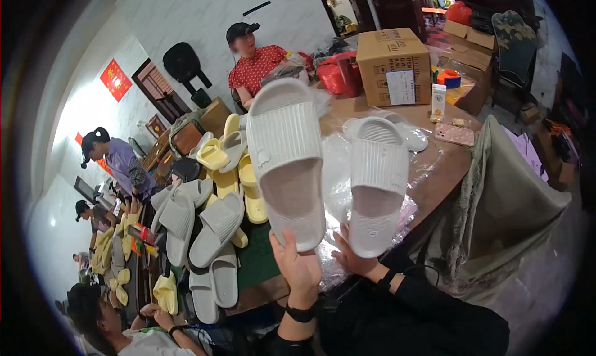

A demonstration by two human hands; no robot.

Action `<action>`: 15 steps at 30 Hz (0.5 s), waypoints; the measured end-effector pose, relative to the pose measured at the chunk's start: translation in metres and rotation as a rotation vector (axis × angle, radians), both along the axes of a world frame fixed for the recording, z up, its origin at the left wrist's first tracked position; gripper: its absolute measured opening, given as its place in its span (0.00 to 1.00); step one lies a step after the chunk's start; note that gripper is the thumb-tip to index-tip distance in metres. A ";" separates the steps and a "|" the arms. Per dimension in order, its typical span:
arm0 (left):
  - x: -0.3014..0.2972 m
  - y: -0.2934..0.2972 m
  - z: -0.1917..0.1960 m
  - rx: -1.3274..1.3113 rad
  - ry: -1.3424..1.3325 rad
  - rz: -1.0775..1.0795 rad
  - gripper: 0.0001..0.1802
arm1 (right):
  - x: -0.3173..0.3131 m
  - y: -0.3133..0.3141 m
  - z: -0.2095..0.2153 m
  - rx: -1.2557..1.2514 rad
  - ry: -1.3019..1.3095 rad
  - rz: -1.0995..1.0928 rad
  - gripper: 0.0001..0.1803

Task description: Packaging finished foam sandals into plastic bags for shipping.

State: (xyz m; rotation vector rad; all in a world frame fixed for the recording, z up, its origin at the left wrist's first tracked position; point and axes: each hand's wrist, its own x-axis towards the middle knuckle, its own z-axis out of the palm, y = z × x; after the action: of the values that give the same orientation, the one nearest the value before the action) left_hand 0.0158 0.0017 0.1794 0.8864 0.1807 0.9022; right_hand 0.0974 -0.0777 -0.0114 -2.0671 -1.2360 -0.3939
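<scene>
A pale grey slide slipper is raised upright in front of me, toe up, its ribbed strap facing me. My left hand grips it at the heel, thumb on the sole's edge. To its right, a second grey slipper of the same kind is tilted toward me above clear plastic wrapping. My right hand reaches under this slipper's heel, with fingers showing along its left edge; part of the hand is hidden behind the sole. Another grey slipper lies behind it on the table.
Grey slippers and yellow slippers are piled on the left. A cardboard box, red plastic string, a phone and an orange tape roll stand farther back. Cloth drapes a seat at right. Several people work around the tables.
</scene>
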 end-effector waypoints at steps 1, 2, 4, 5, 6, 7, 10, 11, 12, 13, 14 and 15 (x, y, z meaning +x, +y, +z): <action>0.006 0.002 -0.013 0.004 -0.003 -0.016 0.23 | -0.002 -0.002 0.000 -0.016 0.014 -0.010 0.29; 0.011 0.005 -0.027 -0.060 0.010 -0.036 0.23 | -0.002 -0.001 0.003 -0.029 0.026 -0.012 0.30; 0.021 0.003 -0.054 -0.195 0.061 -0.037 0.22 | -0.003 -0.001 0.012 -0.073 0.176 0.021 0.31; 0.024 0.003 -0.068 -0.266 0.079 -0.045 0.23 | -0.003 -0.003 0.015 -0.118 0.187 0.033 0.31; 0.025 0.004 -0.081 -0.338 0.099 -0.052 0.24 | -0.003 -0.005 0.018 -0.164 0.198 0.045 0.31; 0.025 0.008 -0.096 -0.337 0.100 -0.058 0.24 | -0.004 -0.005 0.022 -0.052 0.242 0.064 0.29; 0.026 0.013 -0.129 -0.297 0.187 -0.026 0.24 | 0.001 -0.005 0.020 -0.224 0.115 0.034 0.31; 0.027 0.010 -0.135 -0.274 0.231 0.018 0.24 | 0.001 -0.004 0.019 -0.176 0.087 0.029 0.31; 0.029 0.007 -0.140 -0.251 0.276 0.063 0.25 | 0.002 -0.003 0.017 -0.180 0.089 0.026 0.31; 0.034 0.001 -0.139 -0.259 0.266 0.119 0.25 | 0.004 -0.004 0.015 -0.187 0.051 0.022 0.31; 0.033 -0.001 -0.136 -0.265 0.269 0.112 0.25 | 0.006 -0.004 0.013 -0.194 0.011 0.020 0.31; 0.031 -0.002 -0.131 -0.286 0.350 0.064 0.24 | 0.006 -0.003 0.012 -0.162 0.038 0.043 0.30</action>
State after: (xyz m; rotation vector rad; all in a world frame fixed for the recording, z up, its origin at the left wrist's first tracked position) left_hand 0.0469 -0.0005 0.0481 0.7680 0.6285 0.7515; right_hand 0.1036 -0.0812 0.0008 -2.1685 -1.3255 -0.2407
